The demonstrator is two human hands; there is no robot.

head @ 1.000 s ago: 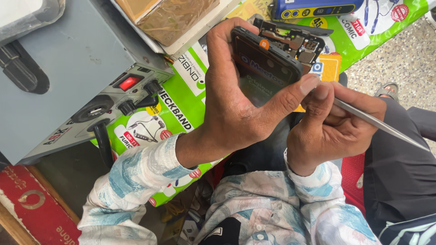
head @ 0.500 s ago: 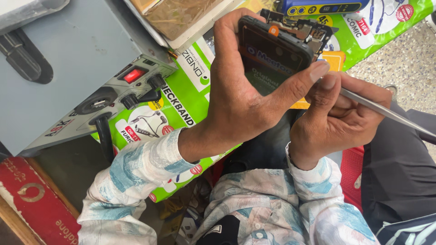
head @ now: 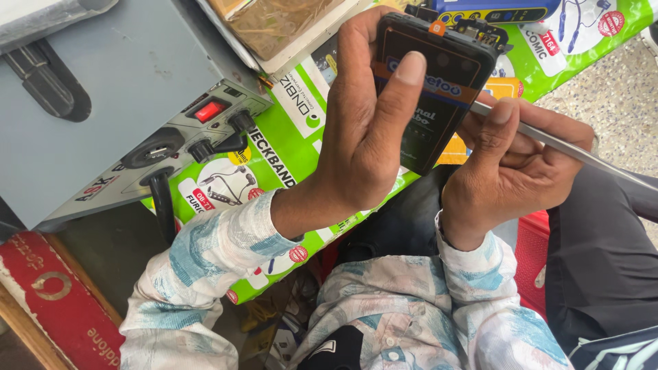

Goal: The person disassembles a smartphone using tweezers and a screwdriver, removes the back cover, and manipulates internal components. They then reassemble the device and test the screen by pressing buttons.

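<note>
The left hand (head: 363, 130) is wrapped around an opened black phone (head: 432, 82), thumb laid flat across its face and the other fingers closed behind it, so the phone is held up in front of the person, above the lap and over the green packets. Its long axis runs from the exposed parts at the top edge, near the upper right of the view, down and to the left toward the wrist, tilted a little off upright. The right hand (head: 510, 171) sits just to the right of the phone's lower half, fingers pinched shut on a slim metal tool (head: 569, 149) (tweezers or a thin pry tool, I can't tell which), whose shaft trails away to the right while its tip meets the phone's right edge. So the left hand carries the phone and the right hand merely touches it through the tool. Counted: one phone, one tool, two hands. Nearby sit one grey power supply box (head: 123, 89) with a red switch (head: 208, 109) and three black knobs showing, green earphone packets (head: 288, 137) (at least two) and one red plastic crate (head: 531, 253).
</note>
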